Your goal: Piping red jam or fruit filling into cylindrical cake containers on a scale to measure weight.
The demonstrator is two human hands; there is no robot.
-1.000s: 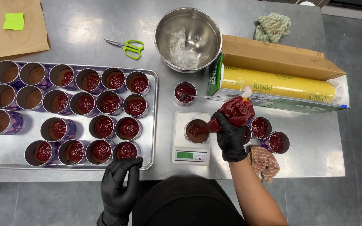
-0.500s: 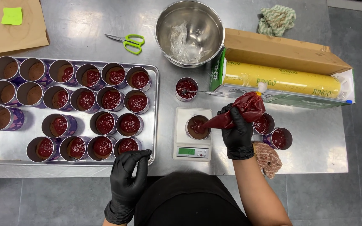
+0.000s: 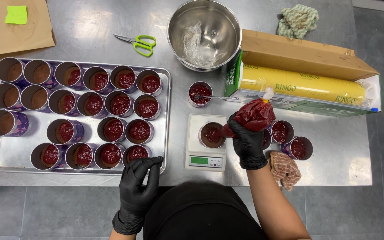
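Note:
My right hand (image 3: 246, 141), in a black glove, squeezes a piping bag (image 3: 253, 116) of red filling. Its tip points down into a metal ring mould (image 3: 211, 135) standing on a small white kitchen scale (image 3: 206, 156). Red filling partly covers the mould's brown base. My left hand (image 3: 138, 184), also gloved, hovers with loosely curled fingers at the front edge of a metal baking tray (image 3: 5, 156). The tray holds several ring moulds (image 3: 112, 130), most filled red and a few at the left showing only brown base.
A steel bowl (image 3: 204, 33) with crumpled plastic sits at the back, green scissors (image 3: 138, 43) to its left. An open carton with a yellow wrap roll (image 3: 301, 85) lies right. Three filled moulds (image 3: 290, 141) stand near a cloth (image 3: 285, 170). One mould with a spoon (image 3: 200, 92) sits behind the scale.
The piping bag has tilted lower towards the mould on the scale, which now shows more red filling. My left hand stays at the tray's front edge.

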